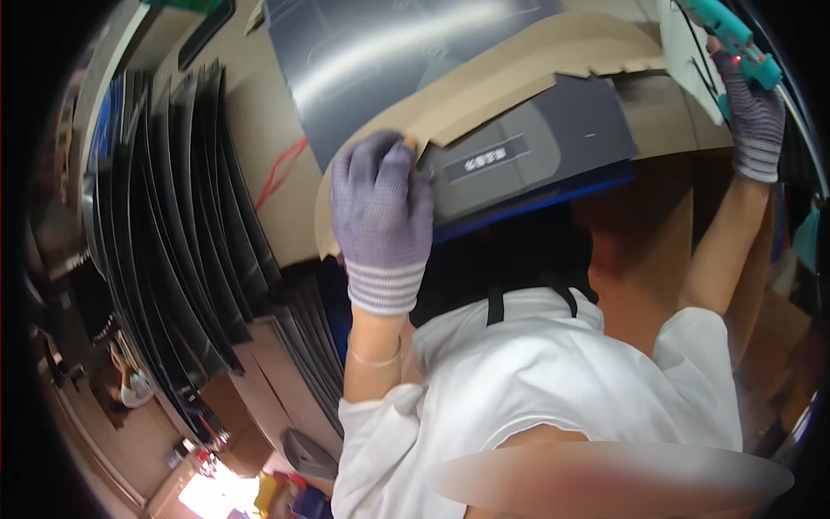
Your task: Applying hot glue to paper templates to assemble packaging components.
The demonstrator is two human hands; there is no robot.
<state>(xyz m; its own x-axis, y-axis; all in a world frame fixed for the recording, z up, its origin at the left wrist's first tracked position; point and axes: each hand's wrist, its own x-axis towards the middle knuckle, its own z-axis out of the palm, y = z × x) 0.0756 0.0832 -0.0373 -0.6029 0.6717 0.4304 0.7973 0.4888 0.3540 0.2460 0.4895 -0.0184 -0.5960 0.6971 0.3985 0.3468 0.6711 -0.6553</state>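
Observation:
My left hand (382, 216), in a grey-purple knit glove, curls over the edge of a brown cardboard flap (510, 73) where it meets a dark grey printed carton panel (536, 151) with a blue lower edge. My right hand (754, 112), gloved the same way, is raised at the upper right. It grips a teal glue gun (737, 39) whose tip points up and to the left, toward a white card (687, 52). My white shirt (536, 389) fills the lower middle.
A row of dark flat cartons (173, 233) stands on edge along the left. A second dark printed sheet (380, 60) lies above the flap. A red cord (281, 169) runs over the brown surface. Brown boxes (657, 251) stand behind my right arm.

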